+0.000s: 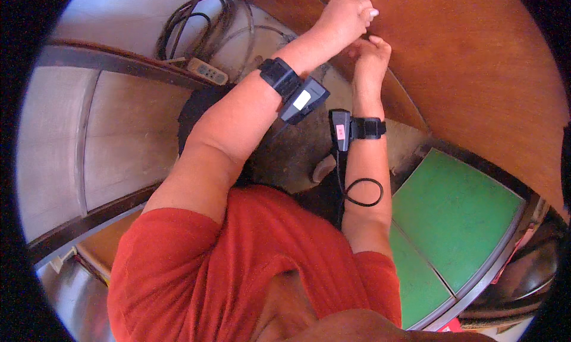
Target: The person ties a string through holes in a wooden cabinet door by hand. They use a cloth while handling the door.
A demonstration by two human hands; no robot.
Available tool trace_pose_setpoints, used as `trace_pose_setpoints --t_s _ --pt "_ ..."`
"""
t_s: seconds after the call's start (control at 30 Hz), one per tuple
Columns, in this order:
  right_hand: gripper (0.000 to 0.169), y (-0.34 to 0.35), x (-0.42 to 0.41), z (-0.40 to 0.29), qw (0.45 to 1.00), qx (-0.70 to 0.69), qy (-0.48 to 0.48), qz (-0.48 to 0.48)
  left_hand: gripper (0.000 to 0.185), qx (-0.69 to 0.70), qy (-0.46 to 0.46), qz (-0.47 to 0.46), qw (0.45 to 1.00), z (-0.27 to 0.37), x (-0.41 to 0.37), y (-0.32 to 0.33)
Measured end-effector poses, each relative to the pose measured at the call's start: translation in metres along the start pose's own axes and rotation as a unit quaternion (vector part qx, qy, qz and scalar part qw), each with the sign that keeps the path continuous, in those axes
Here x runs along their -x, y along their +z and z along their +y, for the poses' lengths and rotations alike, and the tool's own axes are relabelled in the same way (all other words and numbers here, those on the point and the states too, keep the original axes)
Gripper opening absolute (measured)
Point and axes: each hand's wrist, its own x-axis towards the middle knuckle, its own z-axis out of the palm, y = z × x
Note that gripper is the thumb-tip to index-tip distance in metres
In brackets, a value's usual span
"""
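Both of my hands are raised against a brown wooden panel [464, 74]. My left hand [345, 18] is curled with its knuckles toward me, beside a dark narrow strip at the panel's upper edge. Just below it, my right hand [372, 58] is bent at the wrist, its fingers partly hidden and the thumb side against the wood. Whether either hand holds something between its fingers cannot be seen. A black strapped device [305, 100] sits on my left forearm, and a similar device [341, 130] with a looped cable [379, 192] is on my right.
Coiled dark cables [196, 21] lie at the upper left, above a beige power strip [207, 72]. A dark-framed pale panel [129, 137] stands to my left. Green panels [459, 212] with a metal edge are at my right, near a dark glossy object [517, 270].
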Motion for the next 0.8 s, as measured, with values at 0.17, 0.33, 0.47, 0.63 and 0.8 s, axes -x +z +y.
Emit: trace_pose_setpoints --t_s 0.17,0.33,0.47,0.63,0.8 --pt "0.034 -0.001 0.006 -0.008 0.997 -0.075 0.026 -0.003 0.023 0.072 -0.023 0.003 0.997 0.031 0.003 -0.005" --pt "0.036 0.005 0.025 -0.027 0.963 -0.235 0.132 -0.008 0.023 0.23 -0.081 -0.085 0.966 -0.018 -0.019 -0.021" --pt "0.034 0.009 0.025 -0.039 0.956 -0.265 0.126 -0.009 0.022 0.185 -0.126 -0.097 0.97 -0.012 -0.026 -0.056" --pt "0.03 0.004 0.024 -0.028 0.962 -0.226 0.152 -0.03 0.02 0.157 -0.151 -0.067 0.974 -0.027 -0.022 -0.066" --pt "0.025 0.012 0.024 -0.034 0.962 -0.225 0.135 -0.081 0.022 -0.252 -0.139 -0.035 0.957 -0.058 -0.006 -0.061"
